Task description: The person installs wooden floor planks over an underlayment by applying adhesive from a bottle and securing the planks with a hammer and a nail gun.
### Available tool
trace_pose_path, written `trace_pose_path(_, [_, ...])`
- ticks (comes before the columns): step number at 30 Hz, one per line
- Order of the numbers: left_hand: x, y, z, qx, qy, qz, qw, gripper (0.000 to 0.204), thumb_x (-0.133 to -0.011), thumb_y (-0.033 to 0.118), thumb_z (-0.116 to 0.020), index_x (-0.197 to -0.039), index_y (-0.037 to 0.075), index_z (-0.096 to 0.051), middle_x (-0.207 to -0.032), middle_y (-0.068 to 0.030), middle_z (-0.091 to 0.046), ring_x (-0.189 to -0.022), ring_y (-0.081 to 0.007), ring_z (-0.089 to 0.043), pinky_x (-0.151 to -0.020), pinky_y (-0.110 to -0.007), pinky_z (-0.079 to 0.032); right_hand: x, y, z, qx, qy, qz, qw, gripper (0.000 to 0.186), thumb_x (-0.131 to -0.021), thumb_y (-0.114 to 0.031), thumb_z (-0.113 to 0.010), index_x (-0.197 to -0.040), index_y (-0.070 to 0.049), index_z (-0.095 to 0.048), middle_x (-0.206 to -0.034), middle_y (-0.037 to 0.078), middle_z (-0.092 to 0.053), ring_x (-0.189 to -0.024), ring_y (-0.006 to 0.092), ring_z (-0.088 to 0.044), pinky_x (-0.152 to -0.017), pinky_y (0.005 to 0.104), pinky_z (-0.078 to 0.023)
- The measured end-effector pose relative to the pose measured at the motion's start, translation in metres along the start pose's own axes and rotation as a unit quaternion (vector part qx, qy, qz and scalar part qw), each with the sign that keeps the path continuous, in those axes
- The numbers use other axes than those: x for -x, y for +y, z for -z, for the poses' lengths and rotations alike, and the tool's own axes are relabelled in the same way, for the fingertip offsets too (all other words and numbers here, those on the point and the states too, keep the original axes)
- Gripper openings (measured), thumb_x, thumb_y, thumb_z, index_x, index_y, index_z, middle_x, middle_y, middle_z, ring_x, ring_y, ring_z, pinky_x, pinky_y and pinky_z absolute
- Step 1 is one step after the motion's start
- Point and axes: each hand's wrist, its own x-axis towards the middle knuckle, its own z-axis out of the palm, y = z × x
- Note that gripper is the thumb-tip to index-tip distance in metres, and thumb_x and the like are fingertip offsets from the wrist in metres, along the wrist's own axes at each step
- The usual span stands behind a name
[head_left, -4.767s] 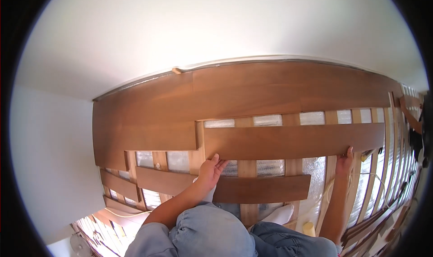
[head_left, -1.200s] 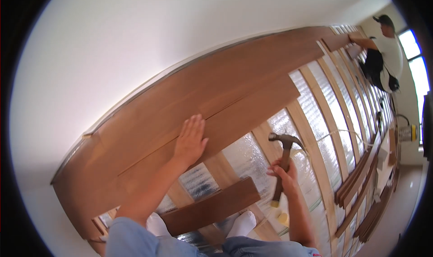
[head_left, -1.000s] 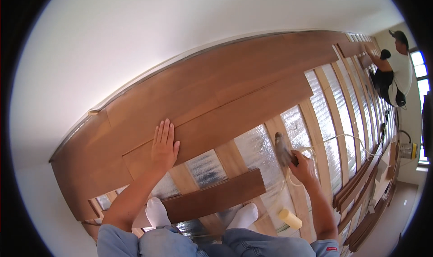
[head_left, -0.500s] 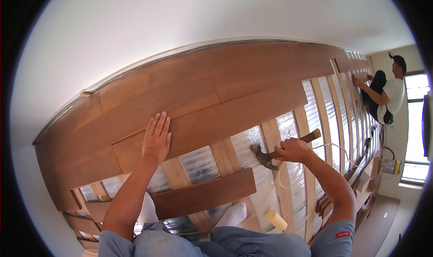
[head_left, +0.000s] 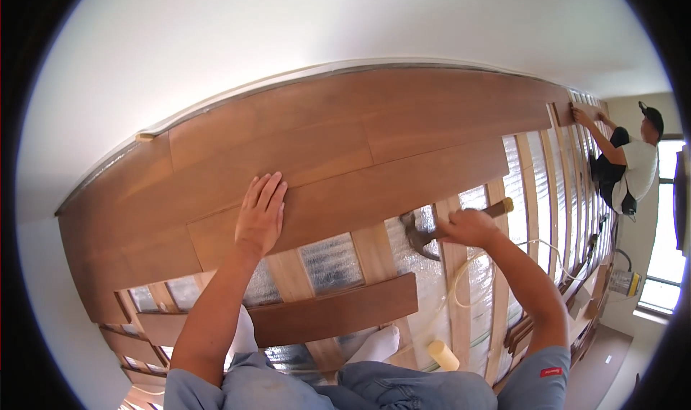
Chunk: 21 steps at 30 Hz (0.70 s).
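My left hand [head_left: 260,216] lies on the brown planks with its fingers extended, across the seam of a long plank [head_left: 360,198] that rests against the laid rows [head_left: 302,122]. My right hand [head_left: 466,228], slightly blurred, grips a claw hammer [head_left: 421,239] held sideways, its metal head just below that plank's front edge and its handle pointing right. Under the plank run pale wooden battens [head_left: 288,277] over silver foil [head_left: 325,262]. A shorter brown board [head_left: 335,308] lies across battens in front of my socked feet [head_left: 376,344].
A co-worker [head_left: 625,158] crouches at the far right, handling a plank by a window [head_left: 662,252]. A yellow cylinder [head_left: 443,354], a looped pale cord [head_left: 461,288], stacked boards [head_left: 518,338] and a bucket [head_left: 622,282] lie rightward. A white wall [head_left: 324,21] bounds the planks.
The plank both my hands held earlier now rests against the laid rows. My right hand has taken up a hammer and turned it from upright to sideways. The co-worker has come further into view.
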Motion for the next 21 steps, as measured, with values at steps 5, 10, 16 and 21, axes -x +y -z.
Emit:
trace_pose_path(5, [0.0, 0.0, 0.0, 0.008, 0.01, -0.007, 1.0, 0.045, -0.096, 0.008, -0.062, -0.14, 0.005, -0.056, -0.153, -0.0103, -0.047, -0.143, -0.0313, -0.044, -0.125, -0.048, -0.035, 0.001, -0.008, -0.002, -0.025, 0.04, -0.053, 0.998, 0.037, -0.093, -0.045, -0.068, -0.107, -0.012, -0.061, -0.076, 0.008, -0.058, -0.07, 0.0318, -0.065, -0.061, 0.0466, -0.052])
trace_pose_path(10, [-0.001, -0.001, 0.003, 0.017, 0.017, -0.006, 1.0, 0.045, -0.095, 0.007, -0.062, -0.139, 0.004, -0.057, -0.153, -0.0106, -0.048, -0.144, -0.0314, -0.043, -0.125, -0.047, -0.035, 0.009, -0.003, -0.002, -0.016, -0.024, -0.043, 0.999, 0.036, -0.095, -0.047, -0.066, -0.111, -0.015, -0.061, -0.078, 0.008, -0.061, -0.074, 0.0319, -0.067, -0.062, 0.0463, -0.053])
trace_pose_path(16, [0.002, -0.003, -0.008, -0.091, -0.092, -0.008, 0.992, 0.046, -0.103, 0.015, -0.05, -0.147, 0.004, -0.053, -0.161, -0.01, -0.043, -0.152, -0.0288, -0.035, -0.13, -0.046, -0.025, 0.006, -0.007, -0.014, 0.001, 0.027, -0.102, 0.994, 0.039, -0.09, -0.048, -0.071, -0.109, -0.015, -0.064, -0.079, 0.007, -0.061, -0.073, 0.0304, -0.065, -0.062, 0.0452, -0.053])
trace_pose_path(21, [0.006, -0.007, 0.0, -0.084, -0.07, -0.01, 0.994, 0.05, -0.101, 0.016, -0.051, -0.149, 0.003, -0.051, -0.162, -0.0115, -0.041, -0.153, -0.0298, -0.033, -0.131, -0.045, -0.022, 0.004, -0.015, -0.007, 0.009, 0.053, -0.08, 0.995, 0.041, -0.084, -0.043, -0.079, -0.11, -0.015, -0.065, -0.075, 0.007, -0.057, -0.072, 0.0289, -0.063, -0.062, 0.0444, -0.052])
